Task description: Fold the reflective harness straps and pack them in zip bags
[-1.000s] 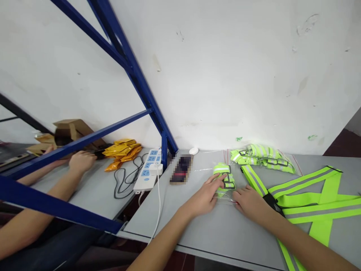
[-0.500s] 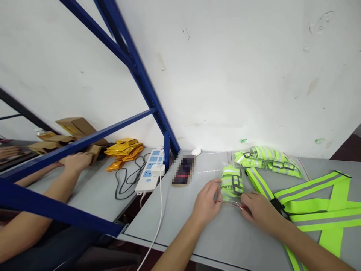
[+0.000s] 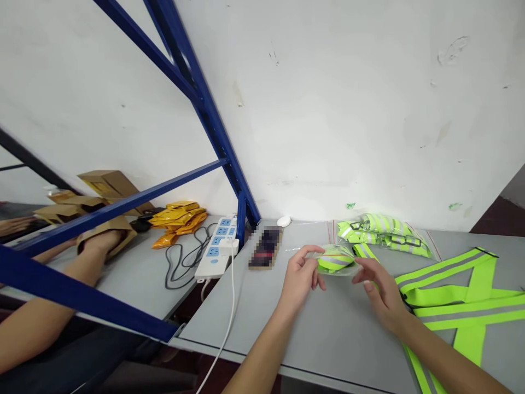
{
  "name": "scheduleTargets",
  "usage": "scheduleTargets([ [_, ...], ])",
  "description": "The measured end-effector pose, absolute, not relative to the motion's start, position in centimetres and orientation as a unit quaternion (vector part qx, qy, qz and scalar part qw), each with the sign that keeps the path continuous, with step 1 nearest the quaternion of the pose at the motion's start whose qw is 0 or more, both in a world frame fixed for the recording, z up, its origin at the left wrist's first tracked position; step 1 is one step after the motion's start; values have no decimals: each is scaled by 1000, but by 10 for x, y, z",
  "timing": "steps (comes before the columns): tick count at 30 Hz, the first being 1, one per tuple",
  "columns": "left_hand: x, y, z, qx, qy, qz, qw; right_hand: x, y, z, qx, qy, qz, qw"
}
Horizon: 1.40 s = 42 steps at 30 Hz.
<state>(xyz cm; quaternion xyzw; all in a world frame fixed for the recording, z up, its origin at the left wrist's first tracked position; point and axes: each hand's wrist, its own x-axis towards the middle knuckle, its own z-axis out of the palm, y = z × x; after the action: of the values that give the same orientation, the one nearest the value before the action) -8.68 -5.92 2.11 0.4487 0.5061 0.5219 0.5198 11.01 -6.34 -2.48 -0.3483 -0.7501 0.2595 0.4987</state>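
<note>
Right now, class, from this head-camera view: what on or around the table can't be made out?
- Dark rectangular item beside the power strip: head view, pixelated, so its kind is unclear.
- Folded hi-vis strap in the clear bag: head view, folds and glare hide its full shape.
- Reflective harness: head view, cut off by the right and bottom edges.
- Co-worker's hand: head view, partly covered by a brown kraft sheet.
</note>
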Motion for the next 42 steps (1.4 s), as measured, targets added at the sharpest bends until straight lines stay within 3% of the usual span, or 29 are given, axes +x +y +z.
scheduleTargets([
  [7, -73, -43, 62, 444, 495, 519, 538, 114, -48, -7, -381, -670, 266, 579],
  [15, -78, -13, 52, 608, 391, 553, 414, 122, -37, 11, -382, -637, 317, 591],
  [22, -57, 15, -8, 495, 308, 482, 654, 125, -21, -7, -409, -582, 385, 588],
  [28, -37, 7, -15, 414, 384, 539, 625, 129, -13, -13, -449, -544, 403, 583],
  [34, -31, -2, -10, 364, 359, 577, 637, 132, -12, -8, -462, -539, 418, 567],
  [42, -28, -9, -14, 368, 391, 504, 676, 140, -15, -11, -437, -528, 448, 574],
])
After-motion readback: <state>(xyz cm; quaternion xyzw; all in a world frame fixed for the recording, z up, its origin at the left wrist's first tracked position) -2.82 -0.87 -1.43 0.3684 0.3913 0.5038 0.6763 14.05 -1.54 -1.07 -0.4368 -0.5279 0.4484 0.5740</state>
